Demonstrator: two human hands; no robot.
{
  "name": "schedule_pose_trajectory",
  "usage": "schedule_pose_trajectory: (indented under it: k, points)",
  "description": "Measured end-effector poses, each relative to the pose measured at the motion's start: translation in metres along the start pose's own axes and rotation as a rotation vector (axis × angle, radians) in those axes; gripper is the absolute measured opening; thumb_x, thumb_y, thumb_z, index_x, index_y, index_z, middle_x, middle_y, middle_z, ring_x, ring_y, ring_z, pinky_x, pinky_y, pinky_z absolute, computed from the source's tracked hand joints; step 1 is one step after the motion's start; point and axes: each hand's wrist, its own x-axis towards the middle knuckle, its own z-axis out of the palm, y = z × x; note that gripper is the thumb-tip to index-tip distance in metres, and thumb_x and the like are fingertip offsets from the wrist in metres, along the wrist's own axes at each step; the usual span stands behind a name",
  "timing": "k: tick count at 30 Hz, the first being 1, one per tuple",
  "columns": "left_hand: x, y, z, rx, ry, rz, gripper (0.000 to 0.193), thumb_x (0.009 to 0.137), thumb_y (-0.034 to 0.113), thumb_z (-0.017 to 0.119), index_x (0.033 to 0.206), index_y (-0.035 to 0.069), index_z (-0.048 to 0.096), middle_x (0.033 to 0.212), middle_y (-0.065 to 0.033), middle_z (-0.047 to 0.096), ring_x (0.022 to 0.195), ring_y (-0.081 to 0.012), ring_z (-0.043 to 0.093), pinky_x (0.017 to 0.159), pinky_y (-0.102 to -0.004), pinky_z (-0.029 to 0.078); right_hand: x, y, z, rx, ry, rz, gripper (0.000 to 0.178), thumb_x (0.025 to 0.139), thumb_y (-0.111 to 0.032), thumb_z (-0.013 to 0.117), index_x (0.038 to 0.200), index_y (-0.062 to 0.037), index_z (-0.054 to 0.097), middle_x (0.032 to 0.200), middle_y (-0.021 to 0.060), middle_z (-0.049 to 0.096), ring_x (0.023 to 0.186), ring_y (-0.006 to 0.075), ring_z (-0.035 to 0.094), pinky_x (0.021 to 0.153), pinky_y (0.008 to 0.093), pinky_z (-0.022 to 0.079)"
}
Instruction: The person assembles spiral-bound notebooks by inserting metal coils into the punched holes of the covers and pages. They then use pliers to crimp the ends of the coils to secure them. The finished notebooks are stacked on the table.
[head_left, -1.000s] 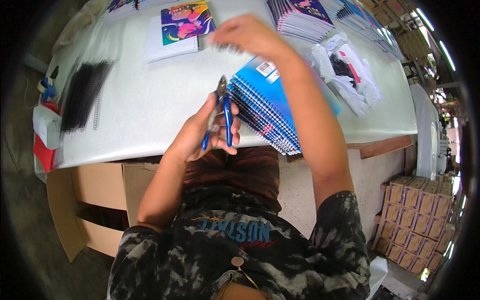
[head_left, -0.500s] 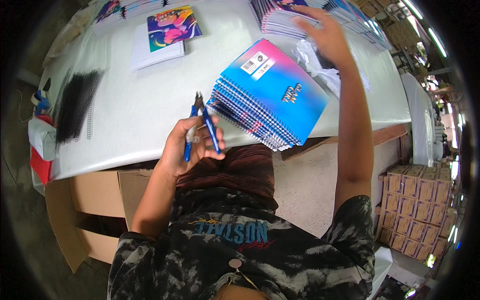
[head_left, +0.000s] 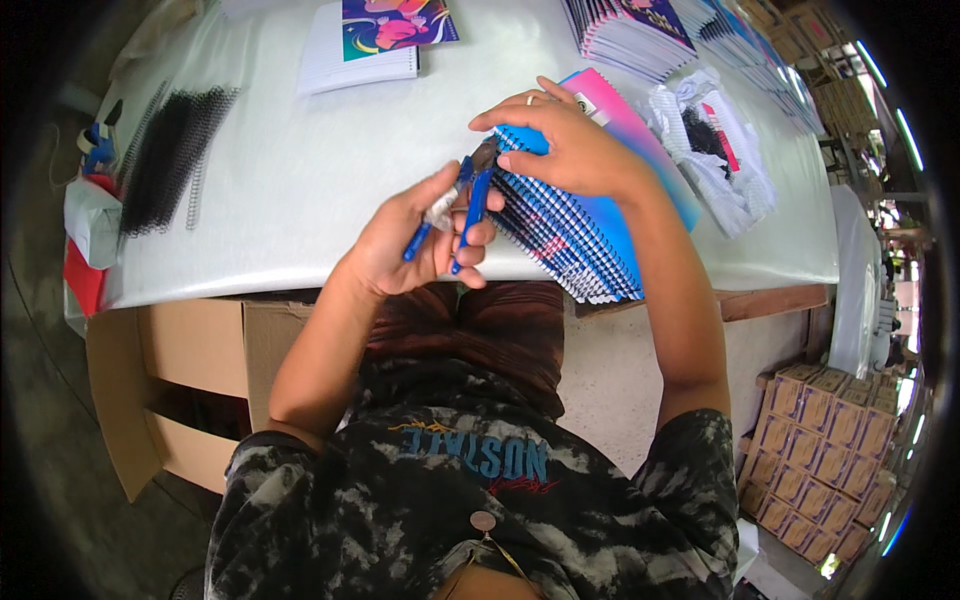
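Observation:
In my left hand (head_left: 405, 235) is a pair of blue-handled wire cutters (head_left: 475, 208), the fingers wrapped round the handles. Their dark jaws touch or lie close to the upper left corner of a stack of spiral notebooks (head_left: 650, 165). The top cover is blue and pink, and black coils run down the stack's left side. My right hand (head_left: 580, 150) grips that same corner, thumb by the cutter jaws and fingers curved over the cover's upper edge. It hides part of the cover and the coil end.
Loose black coils (head_left: 175, 150) lie at the table's left. A colourful notebook cover (head_left: 395, 28) rests on white pages at the back. More notebooks (head_left: 640, 40) are stacked far right, near crumpled white wrapping (head_left: 735, 180). An open cardboard box (head_left: 195, 350) stands below the table's left edge.
My right hand has come from the far stack down to the near notebooks' coil corner. My left hand has brought the cutters up and right to meet it. The whole view has shifted slightly.

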Motion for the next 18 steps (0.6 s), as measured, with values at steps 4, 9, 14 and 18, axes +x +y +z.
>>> schedule_pose_trajectory:
  k: [4, 9, 14, 18]
  points:
    - [-0.006, 0.01, 0.009, 0.208, 0.073, -0.005, 0.064, 0.094, 0.052, 0.027, 0.118, -0.004, 0.044, 0.084, -0.0154, 0.055, 0.075, -0.0285, 0.063, 0.066, -0.0454, 0.057, -0.003, 0.0, -0.001, 0.015, 0.005, -0.008, 0.039, 0.079, -0.014, 0.061, 0.117, -0.0156, 0.058, 0.113, 0.005, 0.06, 0.113, 0.0203, 0.051, 0.111, 0.0475, 0.012]
    - [0.001, 0.011, 0.011, 0.13, 0.107, -0.005, 0.063, 0.095, 0.05, 0.026, 0.118, -0.005, 0.045, 0.087, -0.0176, 0.056, 0.082, -0.0319, 0.064, 0.072, -0.0516, 0.054, -0.001, 0.0, -0.001, 0.025, 0.005, -0.017, 0.039, 0.079, -0.013, 0.06, 0.118, -0.0148, 0.058, 0.113, 0.0042, 0.06, 0.113, 0.0202, 0.051, 0.111, 0.047, 0.012]
    - [-0.007, 0.01, 0.016, 0.132, 0.053, -0.014, 0.062, 0.095, 0.05, 0.025, 0.117, -0.004, 0.046, 0.083, -0.0155, 0.055, 0.074, -0.0289, 0.064, 0.069, -0.0469, 0.055, -0.002, 0.0, -0.001, 0.041, 0.059, -0.03, 0.034, 0.079, -0.019, 0.059, 0.113, -0.0151, 0.06, 0.111, 0.0095, 0.061, 0.11, 0.0236, 0.053, 0.111, 0.0422, 0.016]
    - [0.0, 0.007, 0.034, 0.218, 0.251, -0.006, 0.06, 0.095, 0.051, 0.025, 0.111, -0.003, 0.048, 0.076, -0.0131, 0.055, 0.065, -0.0244, 0.059, 0.066, -0.0432, 0.056, -0.001, 0.001, 0.0, 0.045, 0.061, -0.047, 0.034, 0.079, -0.019, 0.059, 0.113, -0.0151, 0.06, 0.111, 0.0095, 0.061, 0.11, 0.0238, 0.052, 0.111, 0.0421, 0.017]
